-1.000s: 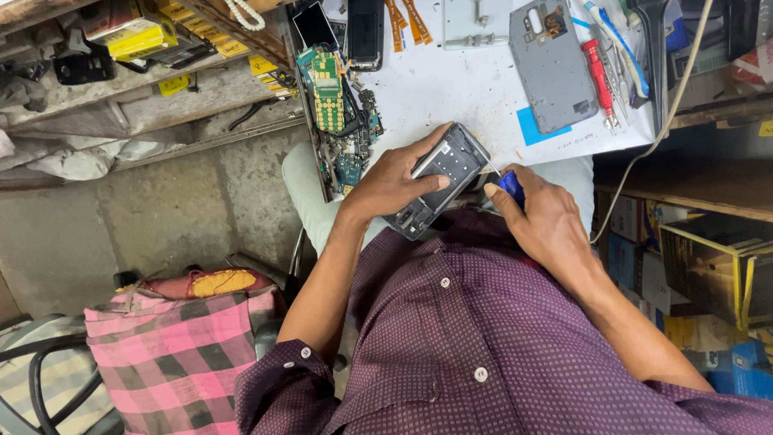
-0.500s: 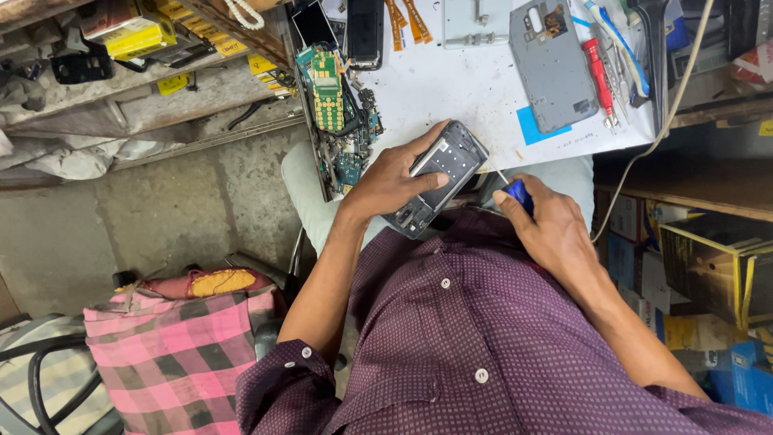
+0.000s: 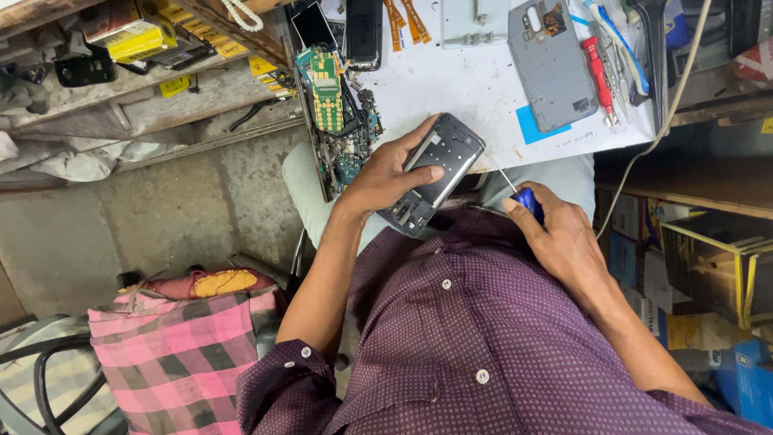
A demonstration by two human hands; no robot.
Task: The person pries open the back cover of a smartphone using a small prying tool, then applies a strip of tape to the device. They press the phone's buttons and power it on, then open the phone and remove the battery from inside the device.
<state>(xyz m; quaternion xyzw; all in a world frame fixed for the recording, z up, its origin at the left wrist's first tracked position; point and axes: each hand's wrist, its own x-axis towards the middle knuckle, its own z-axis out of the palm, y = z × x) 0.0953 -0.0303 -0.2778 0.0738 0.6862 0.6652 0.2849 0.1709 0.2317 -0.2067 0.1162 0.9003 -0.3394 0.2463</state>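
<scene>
From the head view, our left hand [image 3: 386, 173] grips an opened phone [image 3: 435, 171] at the near edge of the white bench [image 3: 451, 80], over our lap, while our right hand [image 3: 564, 238] is closed around a blue-handled screwdriver [image 3: 523, 196] whose thin shaft angles toward the phone. We judge the phone light, stiff and fragile with its insides bared, best held by its long edges. On the bench lie a grey back cover [image 3: 551, 64], a red screwdriver [image 3: 597, 71] and green boards [image 3: 326, 89]; we make out no container holding anything.

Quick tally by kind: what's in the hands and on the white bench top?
Phone frame, held in left hand: 1
Screwdrivers: 2, blue in right hand, red on bench
Grey back cover: 1
Green circuit board: 1
Orange flex strips: 2
Total: 7
</scene>
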